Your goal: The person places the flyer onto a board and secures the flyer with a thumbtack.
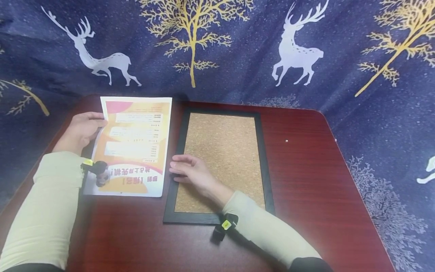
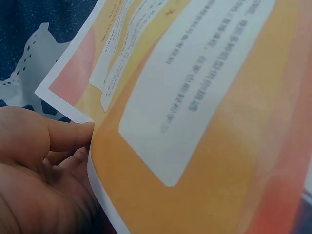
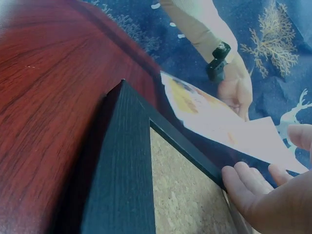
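Note:
A printed orange-and-white sheet (image 1: 136, 130) is held over the left part of the table, its text upside down in the head view. My left hand (image 1: 83, 128) pinches its left edge between thumb and fingers, as the left wrist view shows at the thumb (image 2: 70, 135). Beside the sheet lies a cork board (image 1: 224, 151) with a black frame (image 1: 190, 217). My right hand (image 1: 195, 173) reaches over the board's left side, fingers pointing left, holding nothing. In the right wrist view its fingertips (image 3: 234, 180) are at the frame's edge; whether they touch it I cannot tell.
Both lie on a dark red wooden table (image 1: 306, 177). A tiny white speck (image 1: 286, 141) is on the table right of the board. A blue cloth (image 1: 234, 60) with deer and trees hangs behind and beside the table. Each wrist wears a small black camera (image 1: 225, 224).

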Demonstrator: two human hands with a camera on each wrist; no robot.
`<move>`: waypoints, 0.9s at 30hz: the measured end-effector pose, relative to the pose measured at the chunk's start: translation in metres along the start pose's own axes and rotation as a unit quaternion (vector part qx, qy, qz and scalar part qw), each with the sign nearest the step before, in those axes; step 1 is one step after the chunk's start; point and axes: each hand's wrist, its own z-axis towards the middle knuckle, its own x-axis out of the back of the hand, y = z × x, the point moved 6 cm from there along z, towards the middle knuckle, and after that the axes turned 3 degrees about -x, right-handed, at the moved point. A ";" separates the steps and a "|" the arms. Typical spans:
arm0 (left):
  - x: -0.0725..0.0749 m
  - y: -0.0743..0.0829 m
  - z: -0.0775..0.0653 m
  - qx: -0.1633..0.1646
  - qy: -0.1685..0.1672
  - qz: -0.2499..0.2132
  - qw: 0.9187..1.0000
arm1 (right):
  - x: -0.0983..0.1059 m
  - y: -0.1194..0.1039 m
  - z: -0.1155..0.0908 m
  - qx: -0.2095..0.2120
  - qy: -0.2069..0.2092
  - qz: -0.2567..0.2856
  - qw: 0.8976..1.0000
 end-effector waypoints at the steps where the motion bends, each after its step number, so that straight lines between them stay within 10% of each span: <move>1: 0.000 0.001 0.000 0.003 0.000 0.003 1.000 | -0.001 0.000 0.000 0.000 0.000 0.003 1.000; 27: -0.014 0.009 0.003 -0.013 -0.028 -0.066 0.997 | -0.025 0.003 0.007 -0.006 0.015 0.037 0.999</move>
